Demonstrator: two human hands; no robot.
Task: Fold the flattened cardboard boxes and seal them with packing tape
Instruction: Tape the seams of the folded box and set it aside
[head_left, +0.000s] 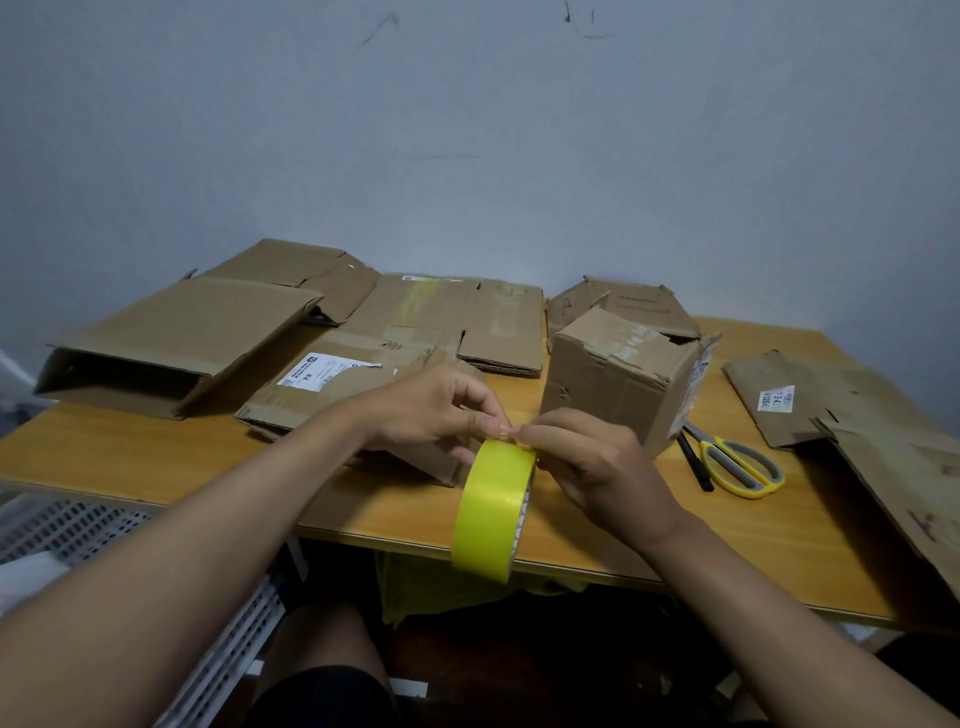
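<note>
While the tape roll (493, 512) is held upright just in front of the table's (675, 545) near edge, its free end is being picked at: the left hand (431, 410) pinches the loose end at the top of the roll, and the right hand (592, 467) is wrapped round the roll's far side, steadying it. One box (618, 384) is seen standing folded just behind and to the right of the roll, though its top flaps look ragged and a fresh seal cannot be made out. Flattened boxes (447, 317) are spread behind and to the left of the roll, another (852, 415) far to its right, so most of the work is judged undone. Scissors (737, 462) lie right of the roll. The right fingertips are hidden behind the roll, and the box (332, 395) beneath the left hand is partly covered.
</note>
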